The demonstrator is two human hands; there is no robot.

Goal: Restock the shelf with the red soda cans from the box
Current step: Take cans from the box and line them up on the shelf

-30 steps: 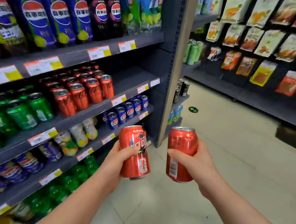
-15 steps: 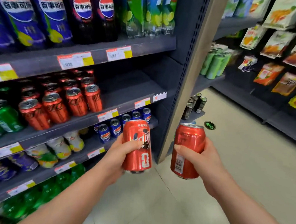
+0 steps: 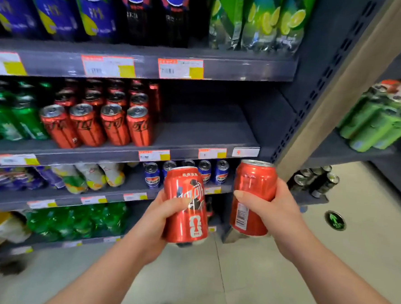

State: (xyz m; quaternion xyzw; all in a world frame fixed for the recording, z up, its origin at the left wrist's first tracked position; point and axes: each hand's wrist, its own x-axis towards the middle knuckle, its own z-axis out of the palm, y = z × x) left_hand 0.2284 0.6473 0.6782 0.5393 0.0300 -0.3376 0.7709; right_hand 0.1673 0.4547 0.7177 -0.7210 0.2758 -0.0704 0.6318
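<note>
Four shelves of a dark grey rack fill most of what we see, above a pale tiled floor. Big blue and black soda bottles line the top level. On the shelf under it stand green cans at the left and a block of red cans just beside them, with a bare stretch at the right end. Our left grip is wrapped round one red soda can, thumb across its printed face. Our right grip is wrapped round a second red soda can, its barcode turned toward us. Both held cans are roughly upright, near each other but apart, in the air in front of the lower levels and below that bare stretch. A row of small blue cans sits behind them, and price tags run along the shelf edges.
</note>
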